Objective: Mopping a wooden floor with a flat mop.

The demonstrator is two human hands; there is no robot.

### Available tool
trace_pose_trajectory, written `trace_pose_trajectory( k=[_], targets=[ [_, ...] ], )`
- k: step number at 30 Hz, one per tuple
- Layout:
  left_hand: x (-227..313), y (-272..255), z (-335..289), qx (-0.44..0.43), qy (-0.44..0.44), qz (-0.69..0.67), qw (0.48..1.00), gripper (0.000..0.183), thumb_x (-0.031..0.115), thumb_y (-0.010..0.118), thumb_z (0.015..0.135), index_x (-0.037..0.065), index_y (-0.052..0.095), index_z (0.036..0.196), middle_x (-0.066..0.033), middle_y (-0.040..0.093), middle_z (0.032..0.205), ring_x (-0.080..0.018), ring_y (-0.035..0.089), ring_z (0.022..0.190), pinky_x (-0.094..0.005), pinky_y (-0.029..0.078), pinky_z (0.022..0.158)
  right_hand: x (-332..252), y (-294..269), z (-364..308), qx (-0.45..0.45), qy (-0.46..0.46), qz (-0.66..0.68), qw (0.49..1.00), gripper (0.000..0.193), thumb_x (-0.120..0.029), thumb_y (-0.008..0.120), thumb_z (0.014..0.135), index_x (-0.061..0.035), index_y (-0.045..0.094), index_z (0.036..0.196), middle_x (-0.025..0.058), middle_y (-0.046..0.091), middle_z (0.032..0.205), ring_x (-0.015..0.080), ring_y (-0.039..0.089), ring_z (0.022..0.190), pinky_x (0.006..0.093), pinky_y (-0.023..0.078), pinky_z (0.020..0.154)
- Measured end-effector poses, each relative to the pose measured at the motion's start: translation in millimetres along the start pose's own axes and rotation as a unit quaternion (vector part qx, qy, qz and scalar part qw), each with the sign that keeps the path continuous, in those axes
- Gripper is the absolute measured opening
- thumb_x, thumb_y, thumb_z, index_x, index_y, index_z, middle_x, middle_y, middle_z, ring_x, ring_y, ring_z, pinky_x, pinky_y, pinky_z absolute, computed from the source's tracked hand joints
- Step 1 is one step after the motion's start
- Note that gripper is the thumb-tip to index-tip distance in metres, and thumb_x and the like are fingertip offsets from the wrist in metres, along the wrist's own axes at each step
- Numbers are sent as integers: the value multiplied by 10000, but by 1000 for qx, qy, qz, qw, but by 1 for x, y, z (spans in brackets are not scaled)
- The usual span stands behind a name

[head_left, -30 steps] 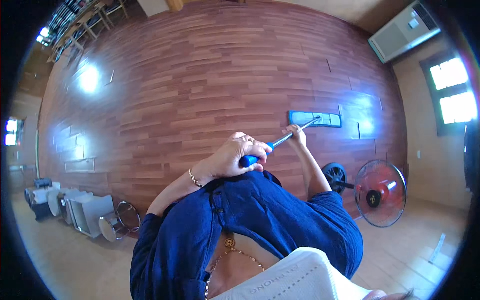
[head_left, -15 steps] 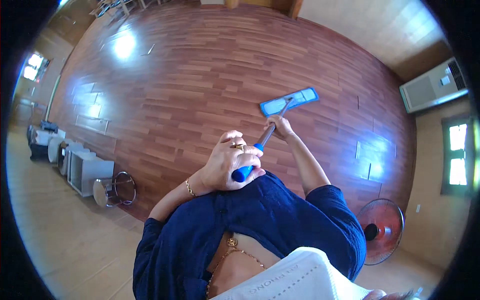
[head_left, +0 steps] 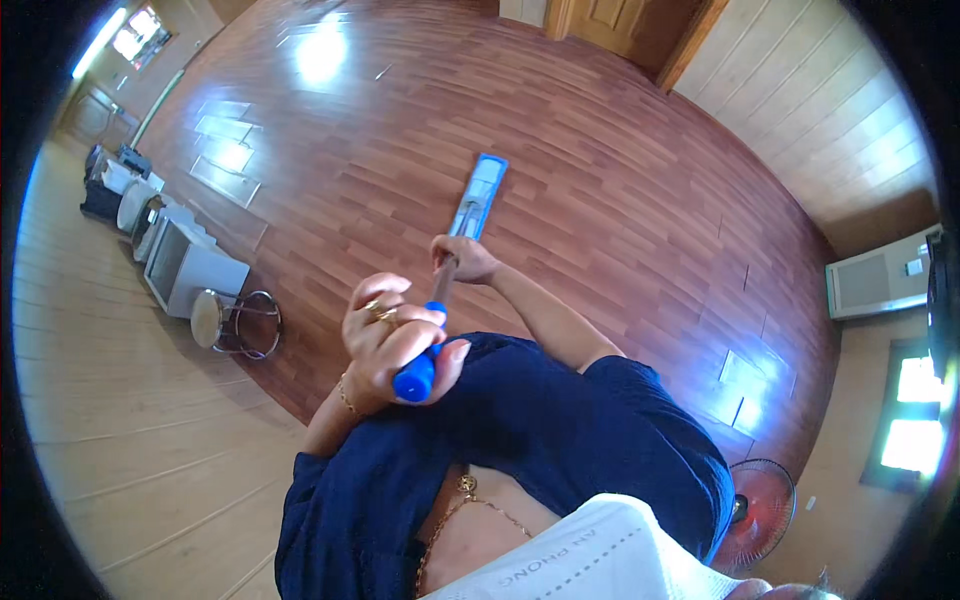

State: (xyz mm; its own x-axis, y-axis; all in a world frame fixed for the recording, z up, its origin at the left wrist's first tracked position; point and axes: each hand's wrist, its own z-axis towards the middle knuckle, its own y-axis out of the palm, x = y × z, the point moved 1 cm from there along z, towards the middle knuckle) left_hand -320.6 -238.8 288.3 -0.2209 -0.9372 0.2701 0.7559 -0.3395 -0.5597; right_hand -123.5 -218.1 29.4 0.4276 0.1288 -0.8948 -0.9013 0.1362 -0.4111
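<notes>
A flat mop with a blue head rests on the wooden floor, its long side pointing away from me. Its metal pole slants up to a blue grip close to my chest. Around that grip, my left hand is closed, with rings on its fingers and a bracelet at the wrist. Farther down the pole, my right hand is wrapped round it just above the head, hiding part of the joint.
At left, by the wall, stand a round stool with metal legs and a white cabinet beside several stacked items. A red fan is at lower right, a white floor-standing unit at far right. A wooden door is at the back.
The mop head has swung left and turned from crosswise to lengthwise. Both hands have moved left with the pole, and the view has shifted, showing more of the door.
</notes>
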Motion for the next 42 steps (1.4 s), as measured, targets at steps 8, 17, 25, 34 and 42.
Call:
trace_pose_trajectory(
  k=[8, 17, 25, 34, 42],
  targets=[
    [21, -83, -42, 76, -62, 44, 994, 351, 363, 647, 831, 66, 534, 683, -110, 642, 637, -234, 537, 546, -450, 448, 730, -69, 81, 20, -109, 5, -83, 991, 169, -229, 657, 739, -129, 630, 872, 146, 664, 802, 359, 645, 808, 464, 491, 680],
    [-1, -108, -62, 180, -133, -51, 973, 360, 383, 586, 858, 66, 494, 717, -117, 593, 605, -217, 508, 553, -485, 411, 751, -101, 68, -10, -84, 23, -152, 985, 131, -221, 615, 769, -120, 599, 851, 140, 662, 776, 369, 642, 765, 498, 481, 641],
    [-60, -65, -27, -23, 19, -275, 961, 255, 234, 701, 771, 28, 570, 845, -141, 658, 715, -217, 591, 586, -420, 479, 665, -57, 23, -70, 75, 138, -179, 971, 135, -150, 641, 711, -122, 585, 831, 146, 652, 749, 388, 633, 761, 510, 475, 652],
    [-78, 15, 4, -229, -27, -403, 886, 306, 312, 763, 757, 63, 587, 773, -111, 661, 802, -270, 622, 672, -369, 479, 623, -37, -2, -170, 296, 237, -228, 897, 73, -148, 626, 735, -112, 589, 786, 139, 623, 677, 353, 632, 696, 466, 484, 663],
    [-88, 72, 26, -404, -81, -551, 726, 255, 185, 777, 716, 43, 633, 872, -147, 658, 952, -259, 627, 878, -352, 479, 771, -27, 22, -232, 421, 398, -235, 780, 62, -162, 621, 705, -147, 603, 762, 76, 644, 773, 316, 621, 815, 459, 458, 695]
  ],
)
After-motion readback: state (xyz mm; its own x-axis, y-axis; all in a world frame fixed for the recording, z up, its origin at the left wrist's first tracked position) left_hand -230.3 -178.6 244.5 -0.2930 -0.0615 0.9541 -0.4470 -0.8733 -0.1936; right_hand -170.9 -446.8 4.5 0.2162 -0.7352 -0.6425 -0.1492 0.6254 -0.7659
